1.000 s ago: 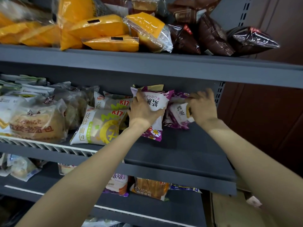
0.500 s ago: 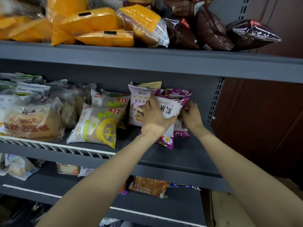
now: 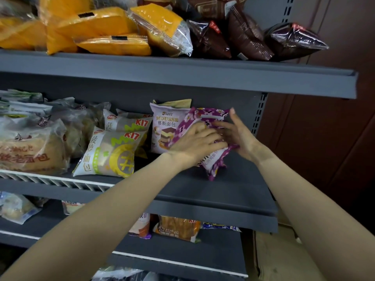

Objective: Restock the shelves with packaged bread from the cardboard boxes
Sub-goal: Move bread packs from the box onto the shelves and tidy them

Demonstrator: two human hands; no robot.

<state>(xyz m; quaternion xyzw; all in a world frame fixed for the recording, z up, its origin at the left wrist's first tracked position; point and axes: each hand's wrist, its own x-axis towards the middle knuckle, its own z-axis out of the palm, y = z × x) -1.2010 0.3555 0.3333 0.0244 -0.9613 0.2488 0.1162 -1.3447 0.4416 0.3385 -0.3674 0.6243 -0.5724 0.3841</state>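
Note:
A purple flowered bread pack leans on the middle grey shelf, against a pale Mousse bread pack. My left hand lies flat across the purple pack's front, fingers spread and pressing it. My right hand touches the pack's right side with straight fingers, thumb pointing up. A second purple pack behind it is mostly hidden by my hands. A cardboard box shows at the lower right, beside the shelving.
K17 bread packs and clear-wrapped loaves fill the middle shelf's left. Yellow packs and brown packs crowd the top shelf. More packs lie on the lower shelf. A brown wall panel stands to the right.
Both hands have come together on the front purple pack. My right hand left the rear pack and moved left. The Mousse pack is now uncovered.

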